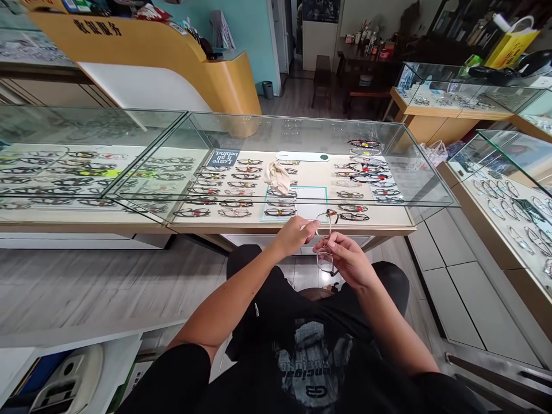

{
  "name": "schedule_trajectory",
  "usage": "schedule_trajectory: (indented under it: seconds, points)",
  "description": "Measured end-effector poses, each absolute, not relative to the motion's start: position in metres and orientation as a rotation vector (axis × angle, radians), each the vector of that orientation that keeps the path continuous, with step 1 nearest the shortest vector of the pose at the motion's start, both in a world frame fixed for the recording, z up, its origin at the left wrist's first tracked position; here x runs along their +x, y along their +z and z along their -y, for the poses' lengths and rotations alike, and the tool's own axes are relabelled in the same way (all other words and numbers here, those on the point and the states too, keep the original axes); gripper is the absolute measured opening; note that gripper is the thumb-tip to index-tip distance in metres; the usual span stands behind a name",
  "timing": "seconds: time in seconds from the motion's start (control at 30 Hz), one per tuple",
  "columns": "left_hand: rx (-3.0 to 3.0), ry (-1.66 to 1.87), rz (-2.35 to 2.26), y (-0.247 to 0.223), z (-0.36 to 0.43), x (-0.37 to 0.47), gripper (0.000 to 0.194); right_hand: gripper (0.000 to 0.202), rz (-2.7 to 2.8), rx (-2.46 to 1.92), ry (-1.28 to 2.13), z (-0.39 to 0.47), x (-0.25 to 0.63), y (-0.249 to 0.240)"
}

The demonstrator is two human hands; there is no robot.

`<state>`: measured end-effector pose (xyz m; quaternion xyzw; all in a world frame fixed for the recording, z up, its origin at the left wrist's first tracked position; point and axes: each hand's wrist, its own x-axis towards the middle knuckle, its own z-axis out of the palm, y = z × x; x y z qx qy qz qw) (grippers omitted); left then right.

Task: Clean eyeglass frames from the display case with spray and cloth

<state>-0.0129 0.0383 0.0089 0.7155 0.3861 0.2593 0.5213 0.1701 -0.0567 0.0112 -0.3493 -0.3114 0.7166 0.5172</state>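
Note:
A pair of thin-framed eyeglasses (325,263) is held over my lap, just in front of the display case, turned so that one lens sits above the other. My right hand (346,259) pinches the frame near its middle. My left hand (296,234) has its fingers closed at the rim of the upper lens; the fingertips are partly hidden behind the hand. A dark temple tip sticks out past the upper lens. On the glass top of the case, beyond my hands, lies a crumpled cream cloth (277,177).
The glass display case (302,201) spans the front, with rows of eyeglasses inside. Another glass case (509,201) stands at the right. Beyond are a yellow counter (233,86), a bench (322,77) and a small bin (267,89). A white shelf (116,356) is at lower left.

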Motion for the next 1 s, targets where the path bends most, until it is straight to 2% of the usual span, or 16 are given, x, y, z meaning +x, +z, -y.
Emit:
schedule_trajectory:
  seconds: [0.2,0.4,0.67,0.9,1.0]
  points:
    - [1.707,0.61,-0.904,0.012,-0.037,-0.012,0.064,0.031,0.748,-0.845,1.714,0.057,0.17,0.01]
    - [1.689,0.454,-0.782,0.014,-0.023,-0.017,0.067,0.034,0.656,-0.836,1.612,0.044,0.18,0.007]
    - [1.723,0.325,-0.77,0.007,-0.008,-0.01,0.069,0.028,0.66,-0.782,1.6,0.04,0.179,0.009]
    - [1.652,0.649,-0.787,0.021,-0.025,-0.032,0.072,0.028,0.64,-0.817,1.59,0.043,0.181,0.012]
    - [1.661,0.928,-0.944,0.029,-0.055,-0.059,0.06,0.029,0.616,-0.824,1.59,0.044,0.184,0.013]
